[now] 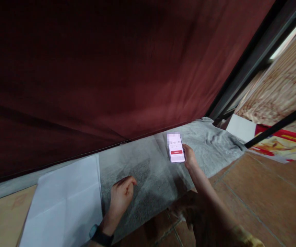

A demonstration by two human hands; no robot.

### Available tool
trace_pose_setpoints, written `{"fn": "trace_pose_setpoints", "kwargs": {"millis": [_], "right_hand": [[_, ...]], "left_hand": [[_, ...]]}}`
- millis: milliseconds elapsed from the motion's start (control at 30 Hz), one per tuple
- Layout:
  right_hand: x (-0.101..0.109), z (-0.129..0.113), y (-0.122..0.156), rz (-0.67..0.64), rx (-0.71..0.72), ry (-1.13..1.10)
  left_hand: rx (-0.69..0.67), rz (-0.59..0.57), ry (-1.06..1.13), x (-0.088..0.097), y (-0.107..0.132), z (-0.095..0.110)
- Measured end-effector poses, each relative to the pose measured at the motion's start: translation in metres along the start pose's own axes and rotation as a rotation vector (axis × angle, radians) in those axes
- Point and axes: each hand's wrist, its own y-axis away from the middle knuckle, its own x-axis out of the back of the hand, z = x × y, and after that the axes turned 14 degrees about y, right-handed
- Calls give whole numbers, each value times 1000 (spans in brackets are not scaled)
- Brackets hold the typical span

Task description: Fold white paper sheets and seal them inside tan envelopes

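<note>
My right hand grips a smartphone by its right edge. The phone's lit screen faces me, showing timer-like digits and a red button; its top part is blurred out. Lower and to the left, my left hand is curled into a loose fist above the grey cloth, with nothing visible in it. A dark watch with a blue edge is on my left wrist. Beside that hand, a sheet of creased white paper lies on the cloth, apart from the fingers.
Tan cardboard or an envelope lies at the far left. A dark red fabric panel rises behind the cloth. At right are a dark metal frame, a red and yellow printed box and brown floor tiles.
</note>
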Motion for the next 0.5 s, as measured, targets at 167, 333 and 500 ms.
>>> {"fn": "trace_pose_setpoints", "kwargs": {"millis": [167, 333, 500], "right_hand": [[39, -9, -19, 79, 7, 62], [78, -13, -34, 158, 4, 144], [100, -18, -47, 217, -27, 232]], "left_hand": [[-40, -2, -42, 6, -2, -1], [-54, 9, -85, 16, -4, -6], [-83, 50, -103, 24, -8, -18]]}}
